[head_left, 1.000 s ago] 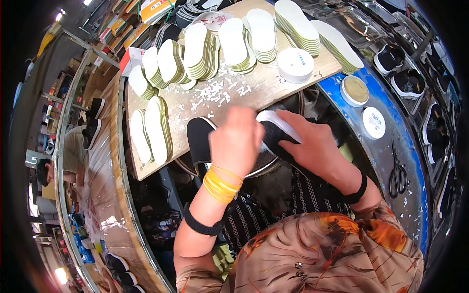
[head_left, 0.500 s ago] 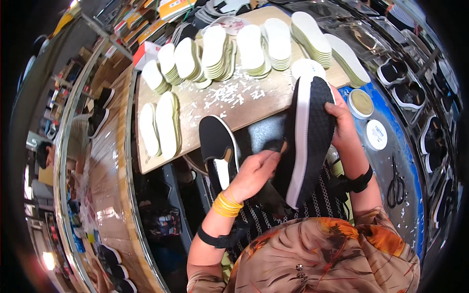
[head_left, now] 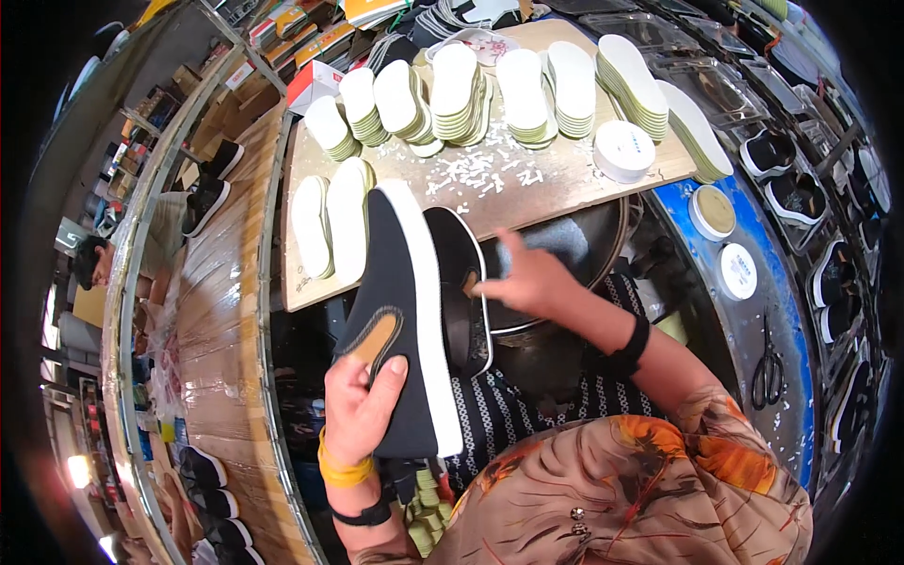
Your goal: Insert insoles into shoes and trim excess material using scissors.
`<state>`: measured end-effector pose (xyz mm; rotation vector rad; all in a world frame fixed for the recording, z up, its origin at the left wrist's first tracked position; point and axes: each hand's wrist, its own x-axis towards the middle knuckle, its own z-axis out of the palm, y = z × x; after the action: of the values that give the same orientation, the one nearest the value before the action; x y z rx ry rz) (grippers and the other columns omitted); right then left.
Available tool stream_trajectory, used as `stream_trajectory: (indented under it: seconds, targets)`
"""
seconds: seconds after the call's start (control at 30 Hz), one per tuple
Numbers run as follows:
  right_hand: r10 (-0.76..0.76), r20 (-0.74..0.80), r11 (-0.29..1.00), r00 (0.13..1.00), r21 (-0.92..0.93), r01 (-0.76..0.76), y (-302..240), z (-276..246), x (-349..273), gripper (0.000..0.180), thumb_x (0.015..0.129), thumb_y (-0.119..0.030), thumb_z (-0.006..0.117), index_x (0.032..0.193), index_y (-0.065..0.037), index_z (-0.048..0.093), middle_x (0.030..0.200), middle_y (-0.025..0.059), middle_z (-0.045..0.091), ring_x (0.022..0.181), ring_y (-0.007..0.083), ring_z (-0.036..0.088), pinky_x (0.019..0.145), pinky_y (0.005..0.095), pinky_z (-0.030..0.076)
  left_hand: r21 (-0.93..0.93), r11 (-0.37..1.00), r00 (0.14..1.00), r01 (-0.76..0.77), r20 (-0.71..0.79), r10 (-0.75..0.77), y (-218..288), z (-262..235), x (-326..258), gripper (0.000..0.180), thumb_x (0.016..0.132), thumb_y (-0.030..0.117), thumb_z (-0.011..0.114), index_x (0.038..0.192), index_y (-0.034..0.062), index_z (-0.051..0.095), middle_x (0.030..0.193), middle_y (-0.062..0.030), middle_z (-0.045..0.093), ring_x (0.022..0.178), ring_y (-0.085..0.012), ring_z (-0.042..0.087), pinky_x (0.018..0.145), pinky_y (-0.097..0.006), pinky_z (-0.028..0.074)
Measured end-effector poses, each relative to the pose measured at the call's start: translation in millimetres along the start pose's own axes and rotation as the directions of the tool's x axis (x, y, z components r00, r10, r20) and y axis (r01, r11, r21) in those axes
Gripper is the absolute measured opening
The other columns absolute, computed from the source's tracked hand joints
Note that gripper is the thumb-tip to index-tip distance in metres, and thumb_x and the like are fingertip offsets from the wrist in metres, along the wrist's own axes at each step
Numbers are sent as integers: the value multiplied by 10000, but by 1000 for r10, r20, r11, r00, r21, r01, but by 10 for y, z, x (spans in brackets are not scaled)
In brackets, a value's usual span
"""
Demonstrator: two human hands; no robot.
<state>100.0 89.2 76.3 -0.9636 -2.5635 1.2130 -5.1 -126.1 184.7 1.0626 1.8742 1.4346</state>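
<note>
While the left hand clasps a black shoe by its heel end, thumb pressed on the dark upper just below a tan patch, the shoe lies tilted on its side with its white sole edge turned to the right and its toe pointing up toward the board. The right hand is spread, fingers loose and gripping nothing, its fingertips at the rim of a second shoe, which lies just beside the first with its dark opening showing. Both shoes sit above the lap, in front of a dark round basin. Beyond them, the wooden board carries rows of stacked white insoles, two more stacks at its near left corner, a white round tub and scattered white scraps. To the right, on a blue surface, stand two round lids, and scissors lie farther down. Yellow bangles ring the left wrist. At far left, another person sits low.
</note>
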Motion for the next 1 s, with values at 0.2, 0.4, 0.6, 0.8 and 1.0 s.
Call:
stream_trajectory:
  seconds: [0.2,0.4,0.6,0.8,1.0]
  targets:
    - [-108,2,973,994,-204,106,-195,374,308,489,780,-166,462,1199,70,372,815,276,602,788,414,596,706,465,470,637,764,992,99,-4,-126,-508,-80,65,342,821,91,516,1128,-59,522,977,-259,591,935,-334,594,817,-337,448]
    - [-134,-108,950,985,-295,97,202,-45,195,472,730,-47,492,1182,47,397,812,283,592,766,420,584,681,474,464,681,725,992,-103,15,126,-973,362,558,231,790,111,464,906,-67,558,696,-287,565,658,-416,572,607,-502,457]
    - [211,410,977,887,-59,-206,-14,-592,186,750,721,-262,672,1319,13,312,863,172,616,631,222,612,552,309,494,464,853,954,-240,276,119,-927,466,929,335,826,168,565,1082,-40,505,861,-266,582,824,-373,588,696,-410,458]
    - [129,269,871,954,-491,21,-112,-1676,851,596,701,-315,689,1186,-20,506,934,179,623,652,209,621,580,304,508,440,883,803,-166,580,-138,-366,-1001,1195,405,869,282,544,1128,-28,516,907,-164,636,787,-206,602,708,-312,471]
    - [-153,142,709,978,-674,209,-838,-1726,2293,474,700,-327,672,1087,-66,589,976,172,625,922,311,590,812,371,456,802,596,989,-38,114,-90,-519,-1579,2898,541,796,382,608,1160,-9,520,1034,-202,597,960,-264,582,836,-337,459]
